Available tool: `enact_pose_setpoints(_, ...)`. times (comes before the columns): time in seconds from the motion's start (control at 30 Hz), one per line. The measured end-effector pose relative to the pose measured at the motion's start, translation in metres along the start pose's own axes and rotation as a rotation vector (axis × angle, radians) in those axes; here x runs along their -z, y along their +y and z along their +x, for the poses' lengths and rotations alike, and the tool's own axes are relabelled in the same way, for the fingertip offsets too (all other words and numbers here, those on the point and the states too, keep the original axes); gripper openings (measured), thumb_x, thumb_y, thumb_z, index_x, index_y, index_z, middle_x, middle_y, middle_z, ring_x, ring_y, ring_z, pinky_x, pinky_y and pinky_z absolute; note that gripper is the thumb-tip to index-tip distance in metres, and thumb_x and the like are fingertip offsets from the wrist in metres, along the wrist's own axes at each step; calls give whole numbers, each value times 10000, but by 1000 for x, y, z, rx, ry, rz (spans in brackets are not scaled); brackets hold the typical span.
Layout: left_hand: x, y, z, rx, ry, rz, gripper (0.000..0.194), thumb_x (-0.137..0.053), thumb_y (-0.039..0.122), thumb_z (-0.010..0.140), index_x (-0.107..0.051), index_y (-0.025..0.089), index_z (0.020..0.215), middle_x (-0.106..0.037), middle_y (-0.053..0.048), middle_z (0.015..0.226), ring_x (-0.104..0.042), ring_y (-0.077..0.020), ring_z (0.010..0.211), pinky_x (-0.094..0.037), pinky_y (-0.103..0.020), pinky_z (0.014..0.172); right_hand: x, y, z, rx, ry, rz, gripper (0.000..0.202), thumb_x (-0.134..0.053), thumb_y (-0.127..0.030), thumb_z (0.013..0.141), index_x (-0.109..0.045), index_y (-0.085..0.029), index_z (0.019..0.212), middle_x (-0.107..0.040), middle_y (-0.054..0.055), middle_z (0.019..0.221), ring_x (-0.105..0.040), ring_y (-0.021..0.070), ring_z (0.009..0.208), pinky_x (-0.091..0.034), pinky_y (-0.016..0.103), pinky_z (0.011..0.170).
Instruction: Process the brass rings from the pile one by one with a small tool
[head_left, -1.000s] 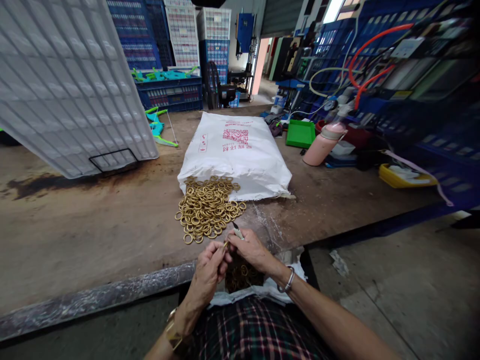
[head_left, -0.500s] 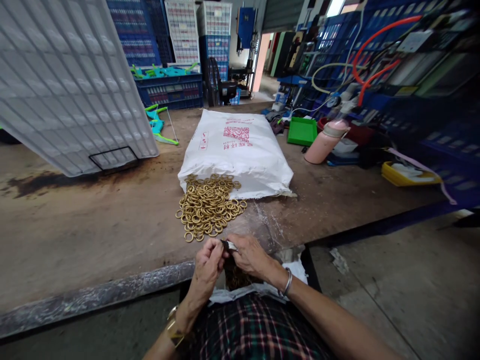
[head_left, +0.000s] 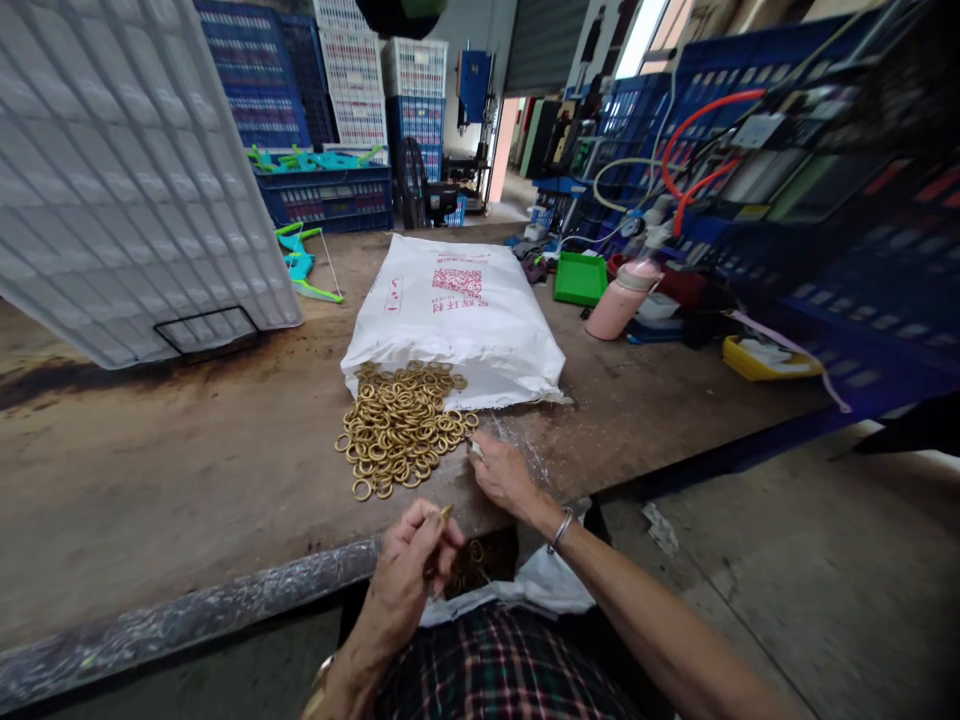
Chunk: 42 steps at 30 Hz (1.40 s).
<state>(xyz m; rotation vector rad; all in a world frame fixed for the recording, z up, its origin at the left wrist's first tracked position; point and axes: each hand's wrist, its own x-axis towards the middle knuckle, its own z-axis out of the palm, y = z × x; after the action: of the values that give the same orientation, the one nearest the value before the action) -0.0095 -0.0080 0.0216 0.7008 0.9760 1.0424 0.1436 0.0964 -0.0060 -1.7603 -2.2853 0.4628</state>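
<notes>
**Brown workbench (head_left: pixel 180 450) with gold-coloured rings (head_left: pixel 397 425): handle them singly**

Stacked crates (head_left: pixel 420 70) stand at the far side of the room. Nearer, a white sack (head_left: pixel 457 335) lies flat on the workbench, and the rings spread in a loose pile from the near left part of its mouth.

The left hand (head_left: pixel 411 552), at the near edge, is pinched on one held ring (head_left: pixel 446 512), which shows only as a sliver between thumb and fingers. Farther off and to the right, the right hand (head_left: pixel 504 475) is curled round a small pale tool (head_left: pixel 476 451), its fingertips at the right edge of the pile. Whether they also grip a ring, I cannot tell. Below, an open bag (head_left: pixel 555 578) contains more rings.

Good handling here probably means picking from the pile's loose rim, where rings overlap less and one should come away without dragging others. The tool's tip cannot be made out, so angle it away from the left fingers whenever the hands meet. A light pinch on a short stretch of the held ring leaves the rest reachable, and working above the bag should catch a slip.
</notes>
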Motion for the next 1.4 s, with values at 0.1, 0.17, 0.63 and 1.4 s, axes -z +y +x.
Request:
enact_pose_setpoints(0.1,4,-2,8,46,65,-137,363,-638,508,701,-568,152,693,-554,7,562,-377,-57,405,-254,-173,344,6,10,19,-146,117,26,204,-397,-197,876,-559,-152,991,-654,77,805,-575,163,692,-292,243,602)
enact_pose_setpoints(0.17,6,-3,11,67,96,-199,330,-685,459,666,-559,157,708,-611,-13,636,-424,-61,423,-262,-168,345,8,12,30,-205,123,25,198,-419,-238,884,-564,-149,986,-664,93,854,-599,174,747,-303,243,616)
enact_pose_setpoints(0.63,15,-9,29,215,226,-452,290,-781,291,598,-554,148,708,-641,-11,665,-614,-124,583,-398,-172,412,4,9,39,-131,164,63,115,-426,-173,835,-535,-159,869,-627,77,865,-560,168,763,-320,244,635)
enact_pose_setpoints(1.4,12,1,40,-385,291,496,223,-563,373,772,-649,173,723,-623,-17,693,-539,-156,679,-419,-254,666,4,-40,-15,-53,-139,853,281,-408,-379,849,-443,-188,645,-439,-45,568,-390,101,560,-310,214,528)
